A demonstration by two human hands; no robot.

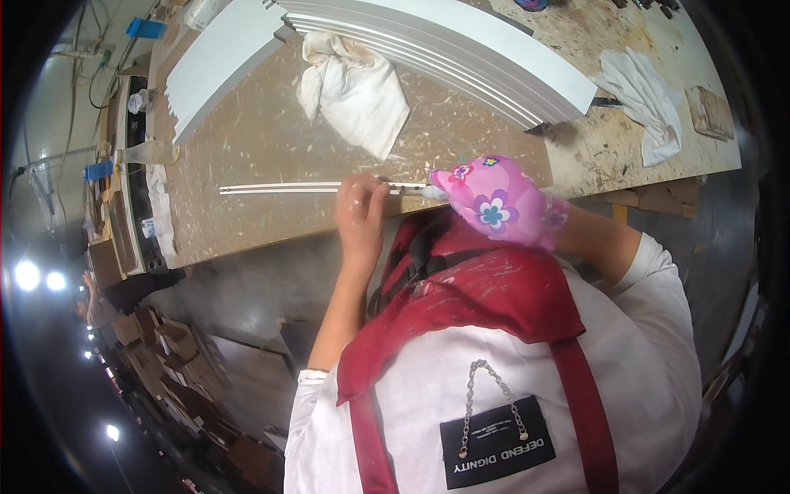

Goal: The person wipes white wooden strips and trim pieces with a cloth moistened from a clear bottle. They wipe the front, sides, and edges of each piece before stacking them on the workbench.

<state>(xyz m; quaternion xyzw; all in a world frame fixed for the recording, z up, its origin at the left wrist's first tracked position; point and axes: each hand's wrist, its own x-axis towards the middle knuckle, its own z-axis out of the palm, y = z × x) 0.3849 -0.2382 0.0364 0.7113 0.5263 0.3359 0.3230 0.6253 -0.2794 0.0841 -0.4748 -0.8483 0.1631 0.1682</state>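
Note:
A thin white strip [280, 188] lies along the speckled workbench [247, 148]. My left hand [360, 210], smeared with white, pinches the strip near its right end. My right hand [496, 202] is covered in pink flowered fabric and sits just right of the left hand, at the strip's end. A small pale tip [433, 193] shows at the fabric's left edge, touching the strip. The fingers under the fabric are hidden. I wear a white shirt and a red apron [485, 288].
A crumpled white rag [355, 86] lies behind the strip. A stack of long white mouldings [461, 49] and a white board [218, 62] lie farther back. Another rag [650, 103] and a wooden block [710, 111] are at the right. Cardboard boxes [177, 362] stand on the floor at the lower left.

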